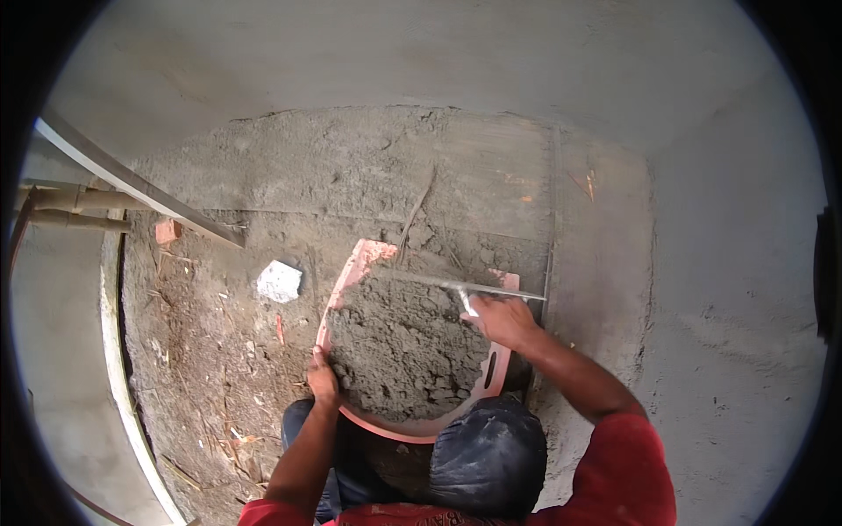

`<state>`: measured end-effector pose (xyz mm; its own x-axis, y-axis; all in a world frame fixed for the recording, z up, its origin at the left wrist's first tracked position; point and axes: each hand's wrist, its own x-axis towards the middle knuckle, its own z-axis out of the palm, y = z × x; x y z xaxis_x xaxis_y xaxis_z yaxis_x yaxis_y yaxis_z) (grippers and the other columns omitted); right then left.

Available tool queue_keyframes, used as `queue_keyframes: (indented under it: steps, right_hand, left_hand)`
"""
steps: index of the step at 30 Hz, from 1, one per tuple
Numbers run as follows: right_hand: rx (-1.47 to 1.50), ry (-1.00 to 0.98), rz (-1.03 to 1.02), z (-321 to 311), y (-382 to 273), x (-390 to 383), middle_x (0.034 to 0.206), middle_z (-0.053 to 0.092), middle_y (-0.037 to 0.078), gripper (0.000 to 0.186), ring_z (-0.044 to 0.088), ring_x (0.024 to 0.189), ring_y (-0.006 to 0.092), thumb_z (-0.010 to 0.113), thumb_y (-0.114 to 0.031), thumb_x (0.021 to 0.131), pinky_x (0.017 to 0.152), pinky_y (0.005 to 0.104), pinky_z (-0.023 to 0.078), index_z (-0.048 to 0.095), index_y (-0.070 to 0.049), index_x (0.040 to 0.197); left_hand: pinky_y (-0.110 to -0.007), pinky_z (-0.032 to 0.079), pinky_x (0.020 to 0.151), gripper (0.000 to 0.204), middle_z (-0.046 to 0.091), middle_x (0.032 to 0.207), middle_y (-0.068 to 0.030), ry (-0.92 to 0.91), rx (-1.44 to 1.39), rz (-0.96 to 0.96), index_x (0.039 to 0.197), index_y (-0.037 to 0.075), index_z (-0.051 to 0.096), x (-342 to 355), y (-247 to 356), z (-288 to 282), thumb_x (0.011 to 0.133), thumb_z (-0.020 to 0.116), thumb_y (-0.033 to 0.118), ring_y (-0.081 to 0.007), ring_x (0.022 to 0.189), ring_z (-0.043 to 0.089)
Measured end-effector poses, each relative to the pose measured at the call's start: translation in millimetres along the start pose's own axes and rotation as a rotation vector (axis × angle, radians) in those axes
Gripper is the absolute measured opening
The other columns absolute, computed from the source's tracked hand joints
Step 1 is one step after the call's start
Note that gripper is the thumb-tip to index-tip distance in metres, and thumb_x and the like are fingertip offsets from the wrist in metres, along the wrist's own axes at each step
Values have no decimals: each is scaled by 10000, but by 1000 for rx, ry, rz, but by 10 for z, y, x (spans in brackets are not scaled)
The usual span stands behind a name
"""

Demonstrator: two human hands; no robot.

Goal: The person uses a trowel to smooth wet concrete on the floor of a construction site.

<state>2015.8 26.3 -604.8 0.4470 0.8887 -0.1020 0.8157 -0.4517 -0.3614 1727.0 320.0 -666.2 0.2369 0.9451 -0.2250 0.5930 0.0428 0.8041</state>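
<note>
A pink plastic basin (419, 433) full of grey wet mortar (408, 346) sits on the ground in front of my knees. My left hand (323, 379) is closed round its left rim. Over the basin's right side, my right hand (504, 321) grips the handle of a plastering trowel (517, 292). The long thin blade shows nearly edge-on and reaches left across the far part of the basin, above the mortar. My fingers partly hide the trowel's handle. Mortar smears coat the basin's far left corner.
A crumpled white piece (280, 281) and a brick fragment (167, 231) lie on the littered ground at left. A long straight bar (132, 184) slants in from the upper left, near bamboo poles (83, 199). A stick (417, 207) lies beyond the basin. Grey walls (737, 254) stand around.
</note>
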Motion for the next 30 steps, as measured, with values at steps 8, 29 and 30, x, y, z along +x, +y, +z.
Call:
queue_keyframes:
  steps: [8,29,30]
  right_hand:
    - [41,-66,804,-1118,103,-967,924,700,223,427,683,845,395,581,-391,934,765,490,530,614,10,1079]
    - [-255,-95,284,-493,-216,-676,752,702,162,264,686,606,323,497,-162,915,569,428,533,634,52,985]
    - [-103,-260,214,-663,-339,-720,767,705,163,284,694,648,335,457,-187,938,584,438,537,623,29,1020]
  left_hand:
    - [-516,287,1140,668,495,1378,-250,-170,543,793,1377,11,476,331,1565,718,938,549,510,-375,1319,429]
    - [-482,429,1049,390,563,1364,-116,-1294,456,875,1231,209,623,-56,1333,438,863,697,316,-343,1236,532]
    - [-490,403,1077,415,557,1376,-111,-1326,455,785,1230,193,625,-140,1389,304,863,709,366,-338,1284,497]
